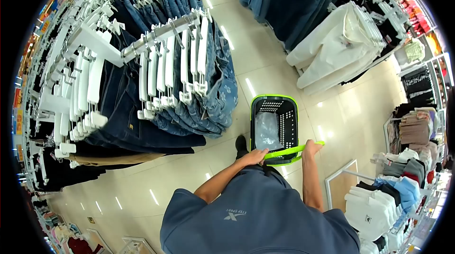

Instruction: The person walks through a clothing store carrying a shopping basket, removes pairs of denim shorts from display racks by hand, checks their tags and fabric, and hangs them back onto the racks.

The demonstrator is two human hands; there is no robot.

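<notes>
A black shopping basket [290, 128] with a lime-green rim is in front of my body, over the tiled floor. Inside it lies a clear, crumpled plastic bag [268, 132]. The basket's green handle [286, 151] slants across its near end. My left hand [256, 157] is closed at the handle's left end, by the basket's near corner. Farther right, my right hand [311, 149] has its fingers wrapped round the handle, and a green tip sticks out past it.
To the left, a metal rack [156, 36] carries denim shorts [218, 88] and dark jeans on white hangers. White trousers [332, 50] hang at the upper right. Shirts [369, 206] and a white-framed stand [342, 185] are at the lower right. Glossy floor tiles [241, 55] run between racks.
</notes>
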